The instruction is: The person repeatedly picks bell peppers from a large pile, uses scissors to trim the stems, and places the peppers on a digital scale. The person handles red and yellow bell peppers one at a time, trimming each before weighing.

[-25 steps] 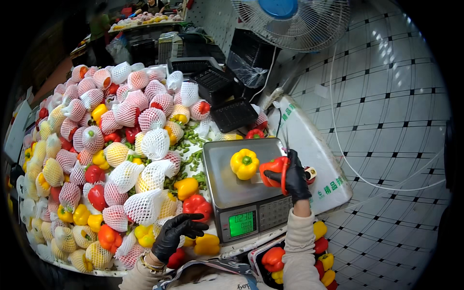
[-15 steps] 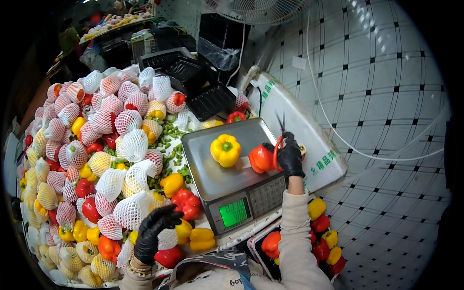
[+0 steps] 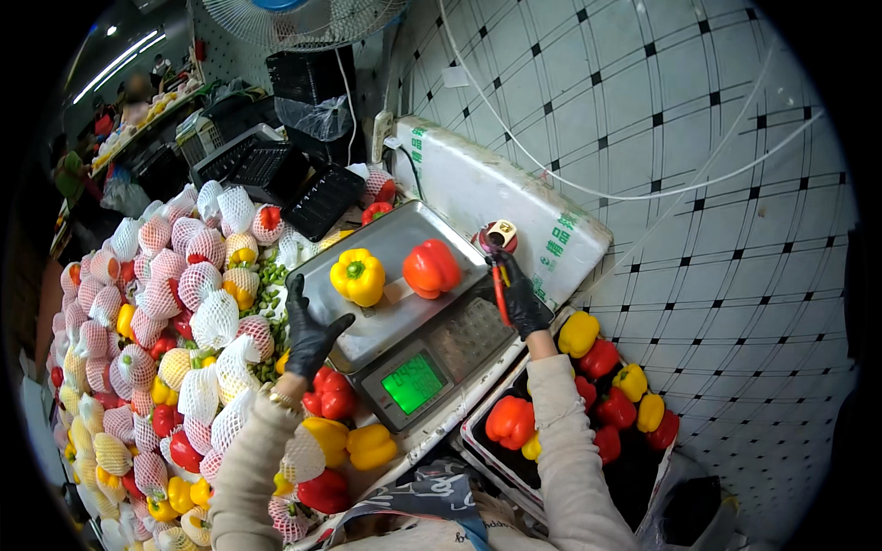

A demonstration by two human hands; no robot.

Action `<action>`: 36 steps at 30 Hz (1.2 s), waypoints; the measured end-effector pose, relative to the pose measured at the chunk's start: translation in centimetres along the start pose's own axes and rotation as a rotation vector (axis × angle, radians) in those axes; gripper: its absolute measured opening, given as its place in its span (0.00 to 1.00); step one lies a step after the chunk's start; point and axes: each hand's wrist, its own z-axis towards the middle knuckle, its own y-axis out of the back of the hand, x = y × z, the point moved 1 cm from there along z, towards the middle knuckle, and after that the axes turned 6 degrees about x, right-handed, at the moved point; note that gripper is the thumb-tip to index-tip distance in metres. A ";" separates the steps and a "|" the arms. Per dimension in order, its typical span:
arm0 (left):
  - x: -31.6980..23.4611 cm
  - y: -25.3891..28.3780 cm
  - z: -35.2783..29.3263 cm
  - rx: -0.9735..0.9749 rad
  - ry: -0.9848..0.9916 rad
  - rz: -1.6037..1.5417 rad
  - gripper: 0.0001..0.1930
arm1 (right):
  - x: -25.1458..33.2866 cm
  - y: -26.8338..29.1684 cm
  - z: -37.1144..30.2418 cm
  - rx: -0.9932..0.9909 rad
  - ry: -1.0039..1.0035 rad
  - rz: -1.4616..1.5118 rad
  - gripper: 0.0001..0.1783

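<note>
A yellow bell pepper [image 3: 357, 277] and a red bell pepper [image 3: 432, 269] sit apart on the metal pan [image 3: 386, 323] of a digital scale with a lit green display [image 3: 413, 382]. My left hand [image 3: 310, 331], black-gloved, is open with thumb and fingers spread at the pan's left edge, holding nothing. My right hand [image 3: 520, 301], also gloved, is closed around red-handled scissors [image 3: 502, 292] beyond the pan's right side. Its fingertips are beside a small round reddish object [image 3: 497, 236] with a pale label-like top, possibly a roll; the blades are hard to make out.
Netted peppers [image 3: 196, 340] are piled at left, with cut green stems [image 3: 269, 292] beside the scale. A crate of bare peppers [image 3: 510, 422] stands at front right. Black trays [image 3: 323, 202] lie behind; a long white foam box [image 3: 514, 174] runs along the right, and a fan [image 3: 303, 20] stands behind.
My left hand has moved forward to the pan's edge. My right hand has let go of the red pepper, which now rests on the pan, and has moved to the round object with the scissors.
</note>
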 end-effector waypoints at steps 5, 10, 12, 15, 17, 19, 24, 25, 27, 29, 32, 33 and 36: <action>1.2 -5.9 2.2 -0.184 -0.052 0.171 0.58 | 3.6 -2.1 3.0 0.088 -0.057 0.068 0.26; 1.9 -8.8 4.4 -0.253 -0.035 0.078 0.55 | 2.2 -6.7 5.5 0.266 -0.102 -0.097 0.30; 5.5 -5.2 5.1 -0.231 0.069 -0.091 0.50 | 7.1 -8.8 6.0 0.421 -0.241 -0.088 0.35; 0.6 -3.3 4.0 0.171 0.454 -0.685 0.34 | 8.0 -10.1 5.4 0.279 -0.257 -0.089 0.33; 0.9 -4.3 2.9 0.311 0.528 -1.048 0.29 | 8.1 -8.0 4.9 0.179 -0.313 -0.081 0.26; -0.7 -5.8 1.9 0.510 0.562 -1.289 0.30 | 5.6 -7.3 5.4 0.165 -0.333 0.093 0.25; -7.8 -7.0 -1.1 0.727 0.431 -1.250 0.32 | 6.9 -5.7 4.9 0.174 -0.269 0.257 0.38; -8.5 -6.3 -1.8 0.713 0.438 -1.223 0.32 | 8.3 -3.0 3.3 0.188 -0.260 0.337 0.41; -11.2 -7.1 -2.6 0.722 0.424 -1.199 0.33 | 6.6 3.4 -2.1 0.115 -0.308 0.537 0.45; -15.1 -8.7 -5.1 0.693 0.395 -1.175 0.32 | 6.9 10.3 -8.3 -0.011 -0.143 0.197 0.48; -18.1 -15.2 -8.7 1.038 0.542 -1.252 0.33 | 8.6 21.1 -23.1 -0.435 -0.471 1.021 0.39; -18.4 -16.4 -9.6 1.064 0.586 -1.269 0.35 | 7.7 23.7 -27.8 -0.390 -0.564 0.377 0.38; -18.9 -18.1 -12.3 1.127 0.626 -1.340 0.37 | 3.5 26.2 -38.9 -0.693 -0.760 0.032 0.45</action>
